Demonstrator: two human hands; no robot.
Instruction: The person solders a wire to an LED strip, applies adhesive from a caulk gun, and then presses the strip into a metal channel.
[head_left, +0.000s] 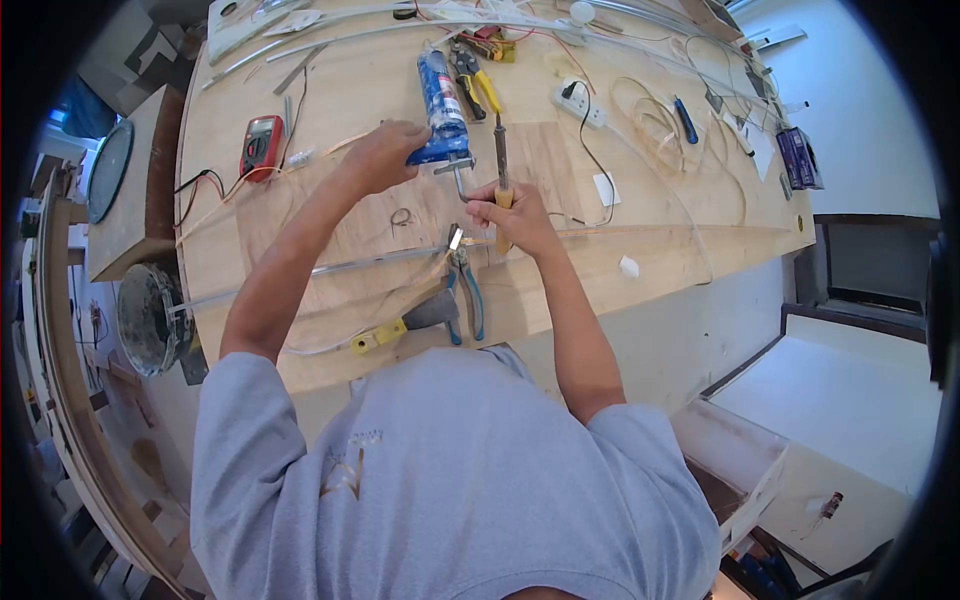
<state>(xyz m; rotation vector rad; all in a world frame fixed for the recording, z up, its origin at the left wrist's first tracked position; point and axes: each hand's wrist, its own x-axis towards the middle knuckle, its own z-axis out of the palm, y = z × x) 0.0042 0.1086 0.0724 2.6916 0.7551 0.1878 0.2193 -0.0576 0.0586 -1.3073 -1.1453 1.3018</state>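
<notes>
A blue caulking gun (440,100) with a tube in it lies on the wooden worktable, its bent metal rod pointing toward me. My left hand (388,158) is at its blue handle, fingers closed about the handle's end. In my right hand (520,218) is a soldering iron (503,165) with a wooden grip, held upright with its tip pointing away from me. The thumb and fingertips of that hand are right at the hooked end of the gun's rod. Below both hands lie pliers with blue handles (473,295) and a clear strip (385,256).
Yellow-handled pliers (487,88) lie beside the gun. A red multimeter (261,145) is at the left, a white power strip (578,104) with a black plug at the right. A hammer-like tool with a yellow end (378,337) rests near the front edge. Loose wires and strips cross the table.
</notes>
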